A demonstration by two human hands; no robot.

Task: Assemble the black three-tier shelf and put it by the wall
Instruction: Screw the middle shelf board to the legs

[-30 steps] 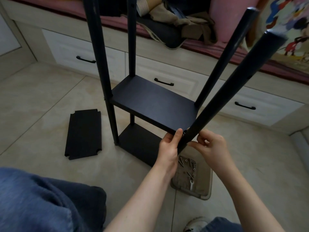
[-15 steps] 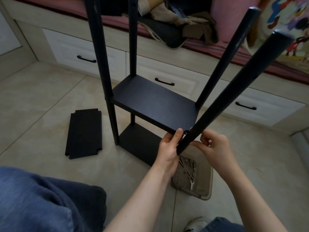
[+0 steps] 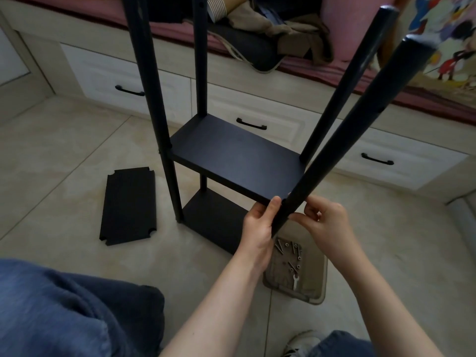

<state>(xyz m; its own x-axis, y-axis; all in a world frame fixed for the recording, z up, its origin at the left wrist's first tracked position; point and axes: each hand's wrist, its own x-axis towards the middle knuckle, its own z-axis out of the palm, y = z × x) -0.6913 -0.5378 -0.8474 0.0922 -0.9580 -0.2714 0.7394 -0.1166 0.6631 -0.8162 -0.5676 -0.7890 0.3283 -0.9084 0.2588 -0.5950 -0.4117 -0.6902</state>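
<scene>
**Corner joint being steadied**

Centre frame, the middle shelf [image 3: 237, 155] is gripped at its corner by the left hand [image 3: 257, 228] to steady the near post [image 3: 347, 135]; the right hand [image 3: 324, 225] is pinched at the joint, its contents hidden; farther left, a third board [image 3: 128, 204] is left loose.
</scene>
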